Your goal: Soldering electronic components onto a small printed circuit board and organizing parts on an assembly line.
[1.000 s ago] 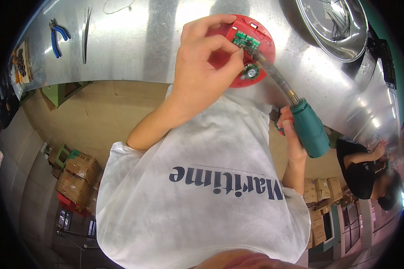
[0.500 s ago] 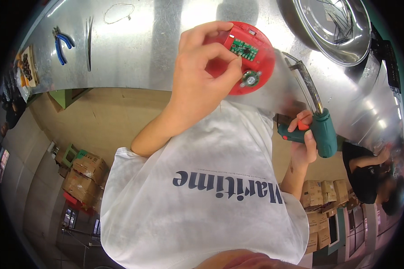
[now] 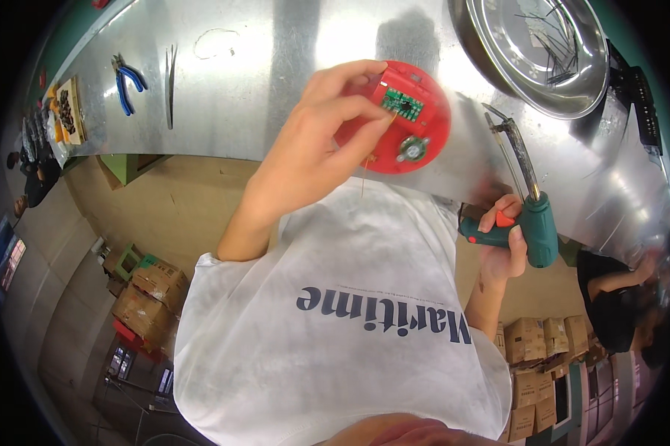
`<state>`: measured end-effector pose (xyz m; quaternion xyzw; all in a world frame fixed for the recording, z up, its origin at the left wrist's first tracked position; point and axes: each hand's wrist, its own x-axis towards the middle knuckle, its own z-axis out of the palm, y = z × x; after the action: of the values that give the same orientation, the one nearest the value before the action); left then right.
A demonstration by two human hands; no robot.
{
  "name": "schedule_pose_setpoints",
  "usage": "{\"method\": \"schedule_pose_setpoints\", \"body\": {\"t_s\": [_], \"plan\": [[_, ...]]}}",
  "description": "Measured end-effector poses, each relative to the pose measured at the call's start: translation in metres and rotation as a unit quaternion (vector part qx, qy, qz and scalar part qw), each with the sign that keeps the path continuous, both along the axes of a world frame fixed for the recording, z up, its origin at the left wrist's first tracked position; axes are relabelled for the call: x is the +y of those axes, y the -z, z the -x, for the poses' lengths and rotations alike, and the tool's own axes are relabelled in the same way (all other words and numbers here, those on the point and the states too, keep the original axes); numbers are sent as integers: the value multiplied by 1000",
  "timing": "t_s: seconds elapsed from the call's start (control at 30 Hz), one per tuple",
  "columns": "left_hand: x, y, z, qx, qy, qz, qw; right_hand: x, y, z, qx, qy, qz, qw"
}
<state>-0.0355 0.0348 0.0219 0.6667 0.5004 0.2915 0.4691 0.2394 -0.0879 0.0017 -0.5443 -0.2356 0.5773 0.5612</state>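
A round red plastic housing (image 3: 437,111) lies on the metal table, with a green circuit board (image 3: 403,105) and a small round metal-and-green part (image 3: 412,149) mounted on it. My left hand (image 3: 327,130) reaches over the housing's left side. Its thumb and index finger pinch a thin wire (image 3: 364,178) at the board's lower edge; the loose end hangs toward my shirt. The other fingers touch the housing's upper rim. Gripped in my right hand (image 3: 507,230) is a green soldering gun (image 3: 541,230) with a red trigger, its metal tip pointing up and left, apart from the housing.
Blue-handled pliers (image 3: 130,85) and tweezers (image 3: 171,85) lie at the left of the table. A steel bowl (image 3: 491,59) at the far right holds a shiny tray with dark thin strips. Another person (image 3: 606,290) sits at the right. Cardboard boxes (image 3: 145,305) are stacked behind me.
The whole view has shifted a little. My left fingertips have drawn slightly left from the board, and the hanging wire now shows more clearly. The soldering gun stays in my right hand.
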Motion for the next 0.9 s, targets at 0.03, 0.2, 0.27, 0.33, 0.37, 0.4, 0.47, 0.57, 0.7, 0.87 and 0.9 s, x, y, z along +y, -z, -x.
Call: {"method": "schedule_pose_setpoints", "body": {"t_s": [0.03,0.2,0.27,0.33,0.37,0.4,0.47,0.57,0.7,0.87,0.9], "plan": [[3,-2,6,2,2,-6,1000,-1,1,1,2,2,-6,1000],[33,-19,17,145,132,-140,970,0,7,9,26,29,-31,999],[42,-19,13,133,185,-165,959,2,7,8,34,28,-46,998],[52,-10,17,135,238,-192,942,1,11,10,33,49,-37,998],[55,-4,20,119,247,-208,939,-3,11,10,30,64,-27,997],[61,-3,25,101,257,-222,935,-5,14,7,33,58,-35,997],[83,-11,35,131,179,-224,949,-6,17,3,40,49,-56,996],[132,-9,55,121,-101,-216,964,-6,14,2,56,48,-52,996],[229,30,137,247,-291,-324,865,-4,12,6,66,76,-46,994],[317,58,279,446,-535,-167,698,-3,7,12,45,101,-38,993],[325,60,312,440,-486,-105,748,-5,8,13,37,121,-35,991]]}}
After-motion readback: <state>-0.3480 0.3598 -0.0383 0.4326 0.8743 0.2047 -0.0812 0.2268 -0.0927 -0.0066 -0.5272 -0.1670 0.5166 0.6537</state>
